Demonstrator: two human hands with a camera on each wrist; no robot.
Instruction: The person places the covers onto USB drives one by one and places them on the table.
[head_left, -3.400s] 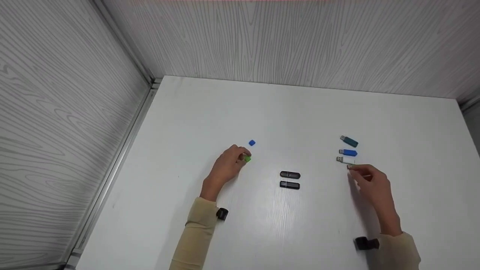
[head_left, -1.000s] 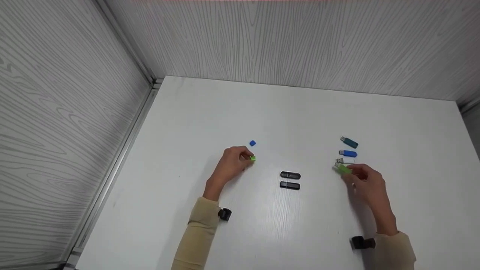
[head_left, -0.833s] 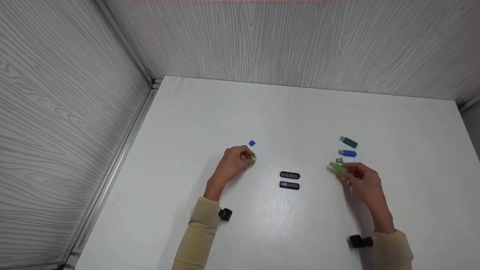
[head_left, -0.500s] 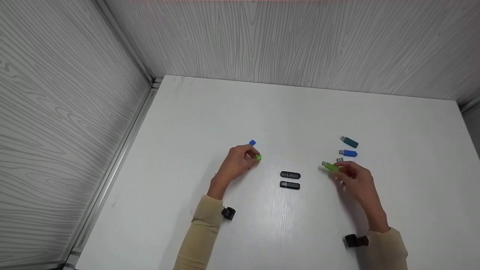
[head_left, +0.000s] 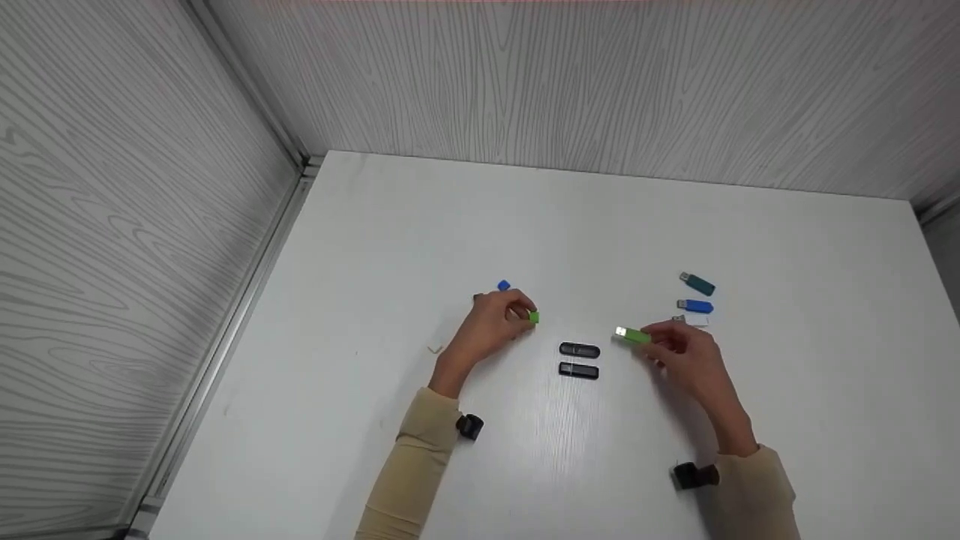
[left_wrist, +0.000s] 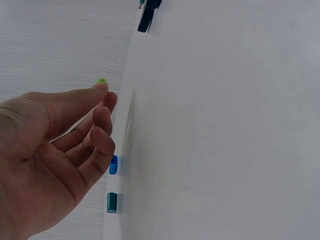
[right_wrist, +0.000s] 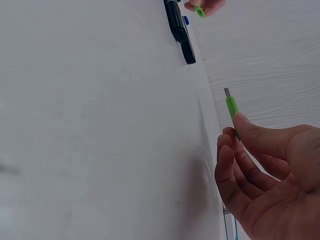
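My left hand (head_left: 489, 328) pinches a small green cap (head_left: 533, 317) between thumb and fingertips; in the right wrist view the cap (right_wrist: 199, 11) shows its hollow end. Opposite it, my right hand (head_left: 691, 361) grips a green USB flash drive (head_left: 634, 335), its metal plug bare and pointing left toward the cap. A gap separates the two. Just beyond the left hand lies a blue cap (head_left: 503, 285), and the left wrist view also shows a teal cap (left_wrist: 112, 202). A pale piece (head_left: 435, 348) lies beside the left wrist, partly hidden.
Two black flash drives (head_left: 580, 350) lie side by side between the hands, slightly nearer the person. Behind the right hand, a teal flash drive (head_left: 698, 283), a blue one (head_left: 695, 306) and a partly covered white one (head_left: 697, 321) form a column. Panelled walls (head_left: 525, 82) border the white table.
The right hand has picked up the green flash drive and carried it left. The left hand, holding the green cap, has shifted right, uncovering the pale piece. The gap between them has narrowed.
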